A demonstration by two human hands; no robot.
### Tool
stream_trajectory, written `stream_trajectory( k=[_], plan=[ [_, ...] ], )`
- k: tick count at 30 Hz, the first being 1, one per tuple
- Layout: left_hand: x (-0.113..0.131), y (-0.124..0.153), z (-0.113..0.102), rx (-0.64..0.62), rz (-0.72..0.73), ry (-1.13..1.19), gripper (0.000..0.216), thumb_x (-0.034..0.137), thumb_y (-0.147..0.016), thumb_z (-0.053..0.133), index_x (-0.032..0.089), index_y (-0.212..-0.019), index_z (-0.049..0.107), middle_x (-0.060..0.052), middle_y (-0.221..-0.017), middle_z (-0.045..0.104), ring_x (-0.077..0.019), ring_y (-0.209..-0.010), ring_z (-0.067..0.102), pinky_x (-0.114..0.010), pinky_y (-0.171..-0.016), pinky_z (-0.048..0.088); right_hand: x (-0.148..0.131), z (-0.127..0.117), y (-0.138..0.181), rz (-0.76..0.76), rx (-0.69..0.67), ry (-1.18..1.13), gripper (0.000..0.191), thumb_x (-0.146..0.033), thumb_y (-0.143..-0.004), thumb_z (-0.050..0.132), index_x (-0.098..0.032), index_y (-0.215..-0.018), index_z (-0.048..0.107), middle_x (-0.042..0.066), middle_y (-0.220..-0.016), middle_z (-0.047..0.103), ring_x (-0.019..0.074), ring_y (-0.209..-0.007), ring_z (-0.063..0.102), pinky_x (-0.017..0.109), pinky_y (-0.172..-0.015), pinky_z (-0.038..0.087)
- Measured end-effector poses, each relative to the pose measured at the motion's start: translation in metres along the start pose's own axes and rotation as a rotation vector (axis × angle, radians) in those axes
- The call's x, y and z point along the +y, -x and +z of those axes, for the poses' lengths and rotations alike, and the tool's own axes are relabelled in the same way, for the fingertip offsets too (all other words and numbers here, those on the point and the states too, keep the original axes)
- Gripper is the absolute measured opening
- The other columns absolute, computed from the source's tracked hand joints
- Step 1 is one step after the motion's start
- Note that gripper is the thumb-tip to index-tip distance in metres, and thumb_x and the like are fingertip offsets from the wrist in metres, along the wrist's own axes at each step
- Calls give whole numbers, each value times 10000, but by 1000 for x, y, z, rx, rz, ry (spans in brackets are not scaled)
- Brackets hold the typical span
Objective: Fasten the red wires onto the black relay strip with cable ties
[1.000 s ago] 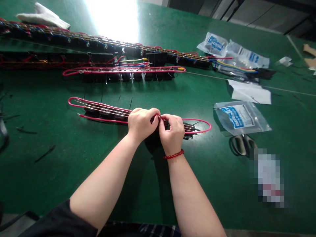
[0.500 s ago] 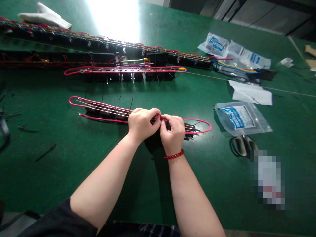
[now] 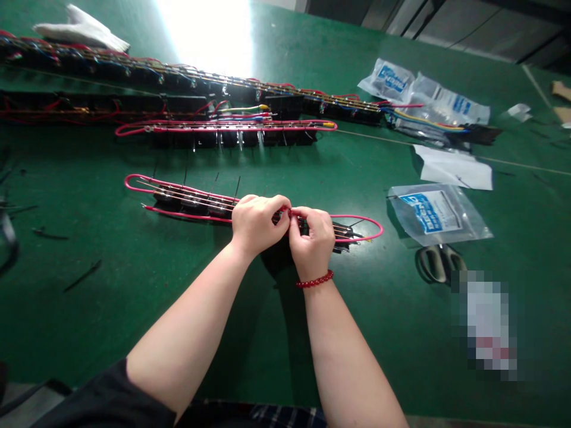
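Observation:
A narrow wiring assembly (image 3: 191, 199) of black blocks, thin metal rods and a looped red cable (image 3: 191, 215) lies across the middle of the green table. Several thin black cable ties (image 3: 238, 187) stick up from its left half. Over its centre, my left hand (image 3: 261, 221) is closed, thumb and index finger pinched together. Pressed against it fingertip to fingertip, my right hand (image 3: 312, 235) is closed in a pinch too, with a red bead bracelet at the wrist. Whatever the fingertips hold is hidden between them; a bit of dark red shows there.
Behind lie a similar assembly (image 3: 236, 128) and longer wired strips (image 3: 191, 77), with a white glove (image 3: 82, 30) at far left. To the right are clear plastic bags (image 3: 439, 214), white paper (image 3: 452, 166) and scissors (image 3: 439, 263). Loose black ties (image 3: 82, 276) lie left.

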State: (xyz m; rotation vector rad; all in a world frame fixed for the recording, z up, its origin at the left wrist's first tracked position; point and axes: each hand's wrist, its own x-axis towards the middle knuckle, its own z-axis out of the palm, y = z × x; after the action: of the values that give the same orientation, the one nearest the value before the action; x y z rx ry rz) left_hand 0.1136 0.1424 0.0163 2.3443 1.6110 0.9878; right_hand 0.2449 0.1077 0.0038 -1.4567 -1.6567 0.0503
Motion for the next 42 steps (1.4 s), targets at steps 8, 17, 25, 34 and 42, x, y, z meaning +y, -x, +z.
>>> stream_trajectory(
  k=[8,17,25,34,42],
  plan=[
    [0,0,-1,-27,-9,-3,138,293,-856,567,260,-859,700,17,-789,756,-193,-757,693,-334,-808,446,1,0,-1,-22,-5,23,115,-171,-889,596,-219,-934,689,45,-884,735,207,-876,635,372,-829,535],
    [0,-1,-1,-60,8,1,154,285,-873,551,273,-861,704,23,-822,768,-191,-794,703,-342,-838,441,0,-1,-1,-15,-22,28,123,-185,-902,576,-223,-945,684,49,-895,731,211,-876,632,380,-827,518],
    [0,-1,0,-70,8,-3,155,268,-870,551,273,-851,704,24,-836,771,-194,-798,702,-349,-850,442,1,-1,-1,-12,-43,42,122,-185,-906,555,-216,-920,672,53,-877,719,211,-863,615,376,-820,504],
    [-1,-1,1,-81,7,-15,165,264,-875,543,278,-855,707,17,-863,772,-200,-825,701,-357,-847,441,1,0,-1,-13,-36,54,122,-175,-911,538,-217,-909,652,52,-869,707,208,-861,613,370,-813,501],
    [0,-1,1,-94,-4,-25,155,266,-878,545,275,-852,698,8,-843,766,-204,-822,696,-361,-843,435,0,0,-1,-9,-52,50,134,-175,-920,518,-219,-904,644,55,-864,701,209,-861,605,373,-813,494]
  ],
)
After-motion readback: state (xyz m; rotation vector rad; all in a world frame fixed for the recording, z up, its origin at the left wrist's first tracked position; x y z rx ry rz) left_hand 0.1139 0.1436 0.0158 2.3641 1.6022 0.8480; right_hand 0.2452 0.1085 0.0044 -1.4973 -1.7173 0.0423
